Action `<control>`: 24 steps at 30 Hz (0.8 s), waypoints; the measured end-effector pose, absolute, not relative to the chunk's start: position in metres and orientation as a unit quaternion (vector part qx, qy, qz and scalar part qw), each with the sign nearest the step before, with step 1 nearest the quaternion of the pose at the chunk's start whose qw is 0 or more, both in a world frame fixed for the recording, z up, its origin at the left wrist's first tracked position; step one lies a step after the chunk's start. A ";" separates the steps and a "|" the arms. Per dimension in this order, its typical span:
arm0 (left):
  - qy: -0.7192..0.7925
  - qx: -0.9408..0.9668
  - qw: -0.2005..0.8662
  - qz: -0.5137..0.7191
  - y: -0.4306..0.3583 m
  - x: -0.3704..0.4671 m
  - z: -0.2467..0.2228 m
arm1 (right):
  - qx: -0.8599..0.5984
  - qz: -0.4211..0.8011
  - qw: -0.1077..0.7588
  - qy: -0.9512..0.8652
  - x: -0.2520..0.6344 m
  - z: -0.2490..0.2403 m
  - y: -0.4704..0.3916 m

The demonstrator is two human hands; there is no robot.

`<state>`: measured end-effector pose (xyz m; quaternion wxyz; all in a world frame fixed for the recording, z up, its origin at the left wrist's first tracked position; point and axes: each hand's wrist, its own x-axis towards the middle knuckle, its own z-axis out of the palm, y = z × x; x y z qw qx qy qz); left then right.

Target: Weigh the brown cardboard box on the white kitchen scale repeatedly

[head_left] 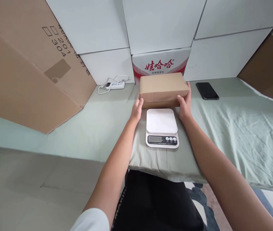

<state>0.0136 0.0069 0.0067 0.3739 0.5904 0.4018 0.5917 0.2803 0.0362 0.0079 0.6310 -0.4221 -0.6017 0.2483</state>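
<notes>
A closed brown cardboard box (164, 88) is held between my two hands, just behind a white kitchen scale (162, 121). My left hand (136, 108) grips the box's left end, its thumb on the front corner. Around the right end is my right hand (185, 102), with the thumb pressed on the front face. The fingers behind the box are mostly hidden. Nothing lies on the scale's white plate, and its display looks blank. Whether the box touches the cloth is hard to tell.
A black phone (207, 90) lies to the right on the green cloth (242, 128). At the back left is a white power strip (115, 85) with its cable. A large carton (42, 73) stands left; a red-and-white carton (160, 61) and white boxes stand behind.
</notes>
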 end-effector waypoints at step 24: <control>0.389 0.619 0.357 0.581 -0.142 0.005 0.021 | -0.365 0.112 0.606 -0.698 0.317 0.003 -0.087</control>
